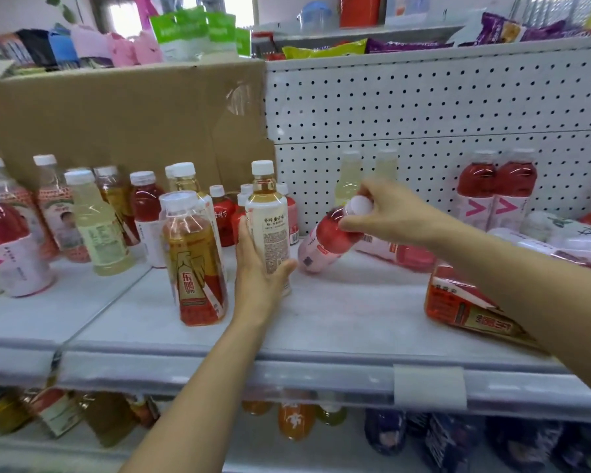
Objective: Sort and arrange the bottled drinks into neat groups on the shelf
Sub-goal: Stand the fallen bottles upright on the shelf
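My left hand (258,268) wraps the lower body of an upright white-labelled tea bottle (268,213) standing mid-shelf. My right hand (386,209) grips the white cap end of a red drink bottle with a pink label (325,242), which leans tilted with its base on the white shelf (321,322). An amber bottle with a red and gold label (195,261) stands just left of my left hand. Two upright red bottles with pink chevron labels (495,189) stand at the back right. Two pale yellow bottles (348,175) stand against the pegboard behind my right hand.
Mixed upright bottles (96,220) crowd the shelf's left part before a cardboard sheet (123,121). Several bottles lie on their sides at the right (464,302), partly under my right forearm. Snack packs (325,49) fill the shelf above; more bottles (296,421) sit below.
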